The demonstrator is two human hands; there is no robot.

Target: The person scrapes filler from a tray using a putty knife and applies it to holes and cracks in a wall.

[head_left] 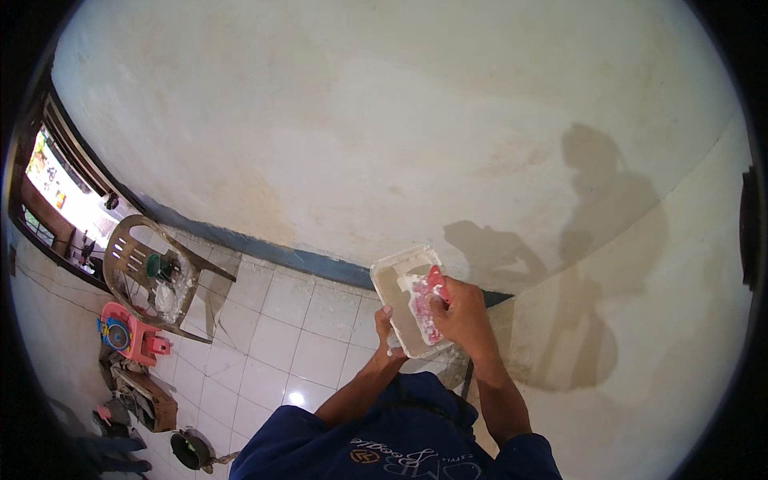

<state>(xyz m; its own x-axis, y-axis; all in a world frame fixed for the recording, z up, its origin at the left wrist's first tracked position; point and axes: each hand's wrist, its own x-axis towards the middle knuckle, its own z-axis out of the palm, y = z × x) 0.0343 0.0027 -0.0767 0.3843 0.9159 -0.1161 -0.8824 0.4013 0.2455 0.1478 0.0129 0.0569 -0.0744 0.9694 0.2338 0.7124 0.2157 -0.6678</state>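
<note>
My left hand (386, 330) grips the near left side of a white rectangular plastic tub (382, 276), thumb over its rim and the other fingers underneath. Inside the tub, my right hand (460, 314) is closed around a red plastic scraper (437, 282) smeared with white paste. White paste (418, 298) also clings along the scraper's blade, which lies over the tub's right half. The tub is held in front of my body, close to the wall, and its lower right corner is partly hidden by my right hand.
A pale wall (384, 144) with a blue-grey base strip (264, 250) rises ahead. At left on the tiled floor (272, 336) stand a brown plastic chair (132, 252) with items on it, a pink stool (132, 324), a wooden box (160, 404) and a dark bucket (189, 450). A doorway (68, 192) opens far left.
</note>
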